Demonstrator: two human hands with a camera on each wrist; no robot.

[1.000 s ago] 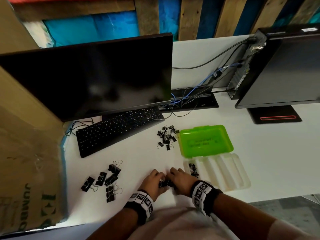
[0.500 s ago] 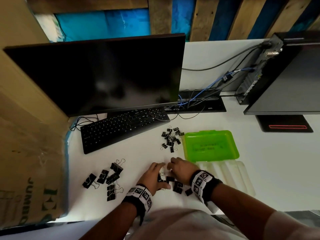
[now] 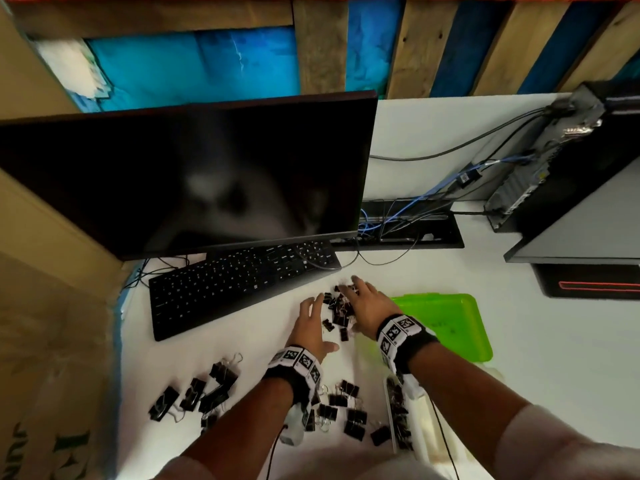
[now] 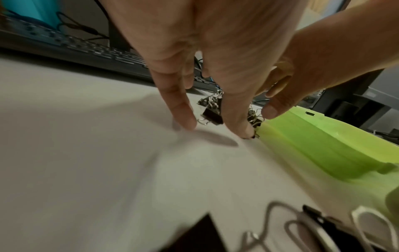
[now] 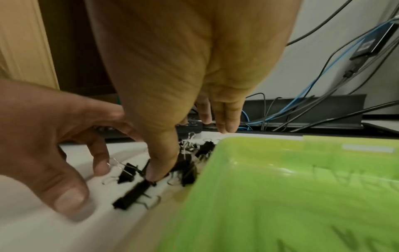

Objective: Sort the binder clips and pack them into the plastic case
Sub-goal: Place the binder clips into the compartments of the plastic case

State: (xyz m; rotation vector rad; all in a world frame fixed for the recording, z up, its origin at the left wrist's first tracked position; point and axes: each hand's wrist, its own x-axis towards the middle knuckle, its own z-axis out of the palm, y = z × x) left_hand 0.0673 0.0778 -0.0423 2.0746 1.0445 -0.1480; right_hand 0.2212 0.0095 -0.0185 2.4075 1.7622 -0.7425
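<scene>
case (image 3: pixel 415 424): small clips inside | lid (image 3: pixel 446 323): empty | left hand (image 3: pixel 311 327), right hand (image 3: pixel 363 306): fingers spread

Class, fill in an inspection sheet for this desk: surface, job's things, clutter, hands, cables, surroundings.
Surface: white desk, bare to the right.
Job's things: small binder clips piled beside the green lid; medium clips and large clips lie nearer; clear case tray holds some clips.
Clutter: keyboard, monitor.
Hands: left hand and right hand flank the small pile, fingers spread.
Cables: blue and black leads behind.
Surroundings: cardboard box, computer tower.
</scene>
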